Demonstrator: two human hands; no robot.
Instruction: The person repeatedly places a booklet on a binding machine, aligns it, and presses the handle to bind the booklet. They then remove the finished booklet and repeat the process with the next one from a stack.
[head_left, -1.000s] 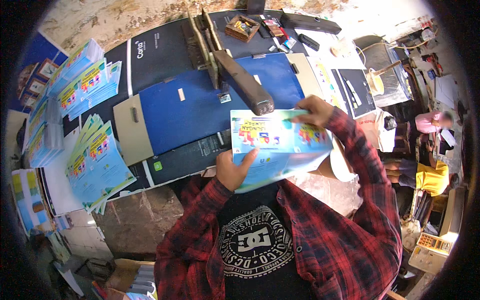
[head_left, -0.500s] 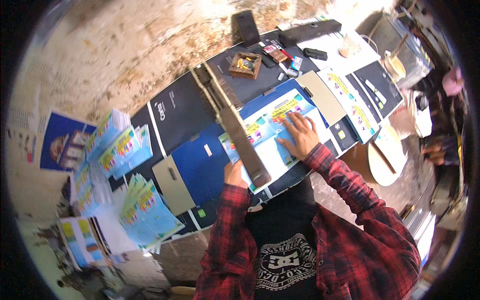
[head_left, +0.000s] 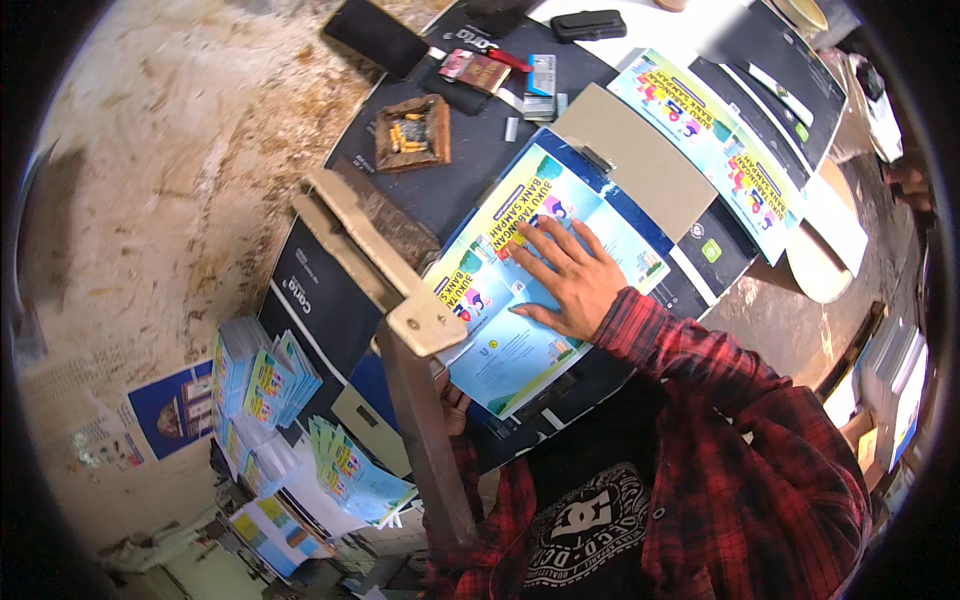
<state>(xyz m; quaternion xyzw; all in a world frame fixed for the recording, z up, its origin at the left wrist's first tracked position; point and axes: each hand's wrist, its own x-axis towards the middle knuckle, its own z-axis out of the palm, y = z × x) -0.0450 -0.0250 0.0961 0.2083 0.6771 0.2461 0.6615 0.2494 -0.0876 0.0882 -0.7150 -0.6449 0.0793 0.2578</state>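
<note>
"So, what took up the most room?"

"The dark tabletop. On it lay a blue-and-beige board, and a long lever tool crossed the board's left part, its brown handle pointing toward the person."

"Where was the printed sheet?"

"Opened out flat on the board, its left end at the tool's pale head. Whether the edge ran beneath that head, I couldn't tell."

"Which step was in hand, would you say?"

"Placing and steadying the sheet, I judged. The right hand rested palm down on it, fingers spread wide, gripping nothing."

"And the left hand?"

"It was at the sheet's near left corner, partly hidden behind the brown handle. I couldn't tell whether it pinched the paper or merely touched it."

"What did the next move call for?"

"In my judgement, keeping the sheet flat and its fold square to the pale head, with light pressure from the right palm and the left fingers well clear of the handle."
</note>
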